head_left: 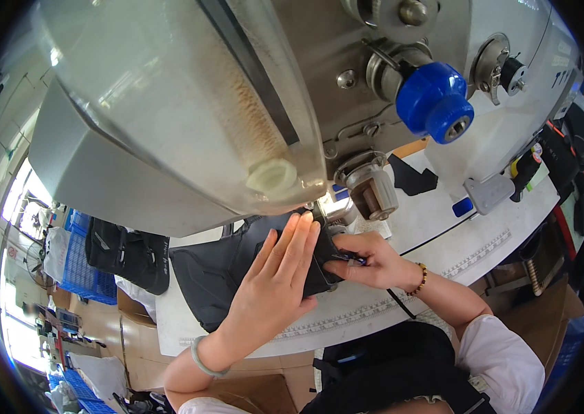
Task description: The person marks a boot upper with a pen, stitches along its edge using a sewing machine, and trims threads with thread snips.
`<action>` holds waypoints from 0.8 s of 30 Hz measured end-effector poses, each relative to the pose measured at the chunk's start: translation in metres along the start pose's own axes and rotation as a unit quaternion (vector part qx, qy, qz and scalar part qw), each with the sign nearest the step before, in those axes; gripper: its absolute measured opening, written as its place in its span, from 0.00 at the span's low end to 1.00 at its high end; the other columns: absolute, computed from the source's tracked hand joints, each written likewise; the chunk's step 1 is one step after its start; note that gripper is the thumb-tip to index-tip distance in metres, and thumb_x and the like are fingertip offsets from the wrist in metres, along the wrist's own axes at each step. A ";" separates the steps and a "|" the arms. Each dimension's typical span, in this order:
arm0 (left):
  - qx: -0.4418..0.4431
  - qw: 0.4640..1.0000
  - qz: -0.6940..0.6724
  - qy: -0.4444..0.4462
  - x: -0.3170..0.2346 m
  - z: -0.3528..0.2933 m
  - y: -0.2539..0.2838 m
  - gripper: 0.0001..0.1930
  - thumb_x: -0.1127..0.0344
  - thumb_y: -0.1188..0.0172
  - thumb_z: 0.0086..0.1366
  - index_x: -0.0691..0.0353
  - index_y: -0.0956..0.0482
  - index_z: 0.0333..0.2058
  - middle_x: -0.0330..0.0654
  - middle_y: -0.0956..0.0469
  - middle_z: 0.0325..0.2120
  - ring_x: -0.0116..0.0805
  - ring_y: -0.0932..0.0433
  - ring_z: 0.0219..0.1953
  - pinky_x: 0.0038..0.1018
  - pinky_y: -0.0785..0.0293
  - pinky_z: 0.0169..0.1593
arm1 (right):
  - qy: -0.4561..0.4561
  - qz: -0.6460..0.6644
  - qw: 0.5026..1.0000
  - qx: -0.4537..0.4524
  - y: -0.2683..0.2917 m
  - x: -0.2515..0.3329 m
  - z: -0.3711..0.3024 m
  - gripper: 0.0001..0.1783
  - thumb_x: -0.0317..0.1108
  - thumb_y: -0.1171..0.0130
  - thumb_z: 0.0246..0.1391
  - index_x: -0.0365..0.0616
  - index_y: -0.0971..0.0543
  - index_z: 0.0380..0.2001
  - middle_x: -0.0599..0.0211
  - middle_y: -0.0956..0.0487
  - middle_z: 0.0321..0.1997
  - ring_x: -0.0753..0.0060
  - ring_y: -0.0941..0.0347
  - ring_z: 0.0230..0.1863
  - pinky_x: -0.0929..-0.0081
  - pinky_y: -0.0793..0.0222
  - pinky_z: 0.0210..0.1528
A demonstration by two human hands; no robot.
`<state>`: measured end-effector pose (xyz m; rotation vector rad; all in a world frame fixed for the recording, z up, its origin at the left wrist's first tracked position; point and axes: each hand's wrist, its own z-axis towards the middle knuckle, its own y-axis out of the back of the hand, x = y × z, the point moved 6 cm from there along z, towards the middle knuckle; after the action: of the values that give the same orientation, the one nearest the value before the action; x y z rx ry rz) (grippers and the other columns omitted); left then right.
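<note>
A black fabric piece (213, 265) lies on the white sewing machine table, its far edge under the head of the sewing machine (168, 138). My left hand (271, 290) rests flat on it, fingers stretched and close together, fingertips beside the lit needle area. Just to the right, my right hand (368, 261) is closed, thumb and fingers pinching the right edge of the fabric. Something small, dark and shiny shows at those fingers; I cannot make out what it is. The needle and presser foot are mostly hidden.
A blue tension knob (433, 100) juts from the machine. A black cut piece (413, 176) lies on the table behind my right hand. A printed ruler strip (454, 262) follows the table's near edge. Black bags (126, 252) and blue crates (78, 276) stand at left.
</note>
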<state>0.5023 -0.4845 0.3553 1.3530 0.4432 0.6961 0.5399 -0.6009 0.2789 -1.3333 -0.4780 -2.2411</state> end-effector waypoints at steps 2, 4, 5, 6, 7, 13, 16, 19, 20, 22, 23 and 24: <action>0.010 1.000 0.003 0.006 0.000 -0.002 -0.001 0.52 0.60 0.28 0.37 0.75 0.44 0.60 0.54 0.42 0.59 0.47 0.40 0.62 0.37 0.39 0.63 | -0.006 0.002 1.000 -0.013 0.000 0.005 0.001 0.06 0.26 0.43 0.54 0.38 0.29 0.32 0.71 0.31 0.23 0.87 0.40 0.26 0.82 0.40 0.26; 0.020 1.000 0.008 0.013 0.003 -0.002 -0.003 0.52 0.57 0.29 0.38 0.74 0.45 0.61 0.53 0.45 0.62 0.45 0.42 0.64 0.35 0.39 0.63 | -0.005 -0.013 1.000 -0.011 0.000 0.004 0.001 0.06 0.27 0.42 0.54 0.38 0.29 0.32 0.71 0.32 0.23 0.87 0.40 0.26 0.82 0.40 0.26; 0.016 1.000 -0.004 0.020 0.004 -0.002 -0.004 0.53 0.58 0.28 0.38 0.73 0.45 0.61 0.53 0.44 0.61 0.45 0.42 0.64 0.36 0.39 0.63 | -0.006 -0.025 1.000 -0.010 0.001 0.003 0.001 0.07 0.28 0.41 0.54 0.38 0.29 0.32 0.71 0.32 0.23 0.87 0.41 0.26 0.81 0.41 0.25; 0.016 0.999 -0.019 0.030 0.003 -0.005 -0.006 0.53 0.59 0.28 0.37 0.73 0.45 0.61 0.53 0.43 0.60 0.45 0.42 0.64 0.36 0.40 0.64 | -0.011 -0.022 1.000 -0.009 0.001 0.003 0.000 0.07 0.28 0.41 0.54 0.38 0.29 0.32 0.71 0.32 0.23 0.87 0.41 0.26 0.81 0.41 0.25; 0.020 0.999 -0.024 0.034 0.004 -0.005 -0.008 0.53 0.59 0.28 0.37 0.73 0.45 0.61 0.53 0.43 0.60 0.45 0.42 0.64 0.36 0.40 0.64 | -0.012 -0.046 0.999 0.003 0.002 0.006 0.001 0.08 0.28 0.41 0.54 0.38 0.29 0.32 0.70 0.32 0.22 0.86 0.40 0.25 0.81 0.41 0.25; -0.042 0.996 -0.075 0.034 0.011 -0.004 -0.004 0.50 0.68 0.30 0.37 0.71 0.44 0.61 0.52 0.40 0.58 0.47 0.40 0.62 0.38 0.41 0.64 | 0.007 -0.112 0.991 0.078 0.010 0.006 -0.005 0.10 0.29 0.39 0.50 0.35 0.29 0.31 0.64 0.32 0.25 0.73 0.37 0.24 0.76 0.39 0.28; -0.102 0.991 -0.040 0.081 0.011 -0.015 -0.013 0.47 0.70 0.32 0.39 0.70 0.43 0.61 0.54 0.41 0.59 0.50 0.37 0.60 0.37 0.39 0.62 | 0.050 -0.102 0.992 0.046 0.014 0.006 -0.009 0.13 0.29 0.37 0.48 0.33 0.29 0.32 0.62 0.31 0.28 0.64 0.38 0.26 0.74 0.40 0.30; -0.157 0.981 0.032 0.111 0.001 -0.034 -0.033 0.46 0.67 0.31 0.42 0.69 0.43 0.61 0.56 0.39 0.58 0.51 0.38 0.61 0.41 0.41 0.62 | 0.021 -0.135 0.989 0.061 0.014 0.002 -0.008 0.14 0.31 0.36 0.50 0.33 0.28 0.32 0.64 0.33 0.26 0.73 0.41 0.26 0.77 0.41 0.29; -0.185 0.973 0.081 0.113 -0.004 -0.039 -0.035 0.46 0.66 0.30 0.43 0.69 0.43 0.61 0.56 0.38 0.58 0.51 0.38 0.61 0.43 0.41 0.62 | 0.021 -0.134 0.989 0.061 0.012 0.004 -0.008 0.14 0.31 0.36 0.50 0.33 0.28 0.32 0.64 0.33 0.26 0.73 0.41 0.26 0.77 0.41 0.29; -0.185 0.971 0.083 0.128 -0.008 -0.040 -0.038 0.44 0.65 0.30 0.44 0.67 0.42 0.60 0.56 0.38 0.59 0.51 0.39 0.62 0.42 0.41 0.62 | -0.015 -0.107 0.992 0.069 0.009 0.005 -0.008 0.12 0.32 0.37 0.52 0.35 0.27 0.32 0.70 0.33 0.24 0.81 0.42 0.27 0.80 0.43 0.29; -0.170 0.974 0.079 0.128 -0.008 -0.038 -0.038 0.44 0.65 0.30 0.44 0.67 0.41 0.60 0.56 0.39 0.59 0.51 0.39 0.62 0.42 0.41 0.62 | -0.014 -0.108 0.992 0.071 0.005 0.006 -0.007 0.12 0.32 0.37 0.52 0.35 0.27 0.32 0.70 0.33 0.24 0.81 0.42 0.27 0.80 0.43 0.29; -0.155 0.977 0.074 0.128 -0.008 -0.036 -0.039 0.44 0.65 0.30 0.44 0.67 0.41 0.60 0.56 0.40 0.60 0.51 0.40 0.62 0.41 0.41 0.62 | -0.044 -0.022 0.998 0.037 0.005 0.003 -0.005 0.11 0.32 0.37 0.53 0.36 0.27 0.32 0.73 0.33 0.24 0.84 0.42 0.27 0.81 0.43 0.30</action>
<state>0.4804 -0.4663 0.3097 1.0114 0.4203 1.0247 0.5376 -0.6080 0.2796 -1.4002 -0.6221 -2.1834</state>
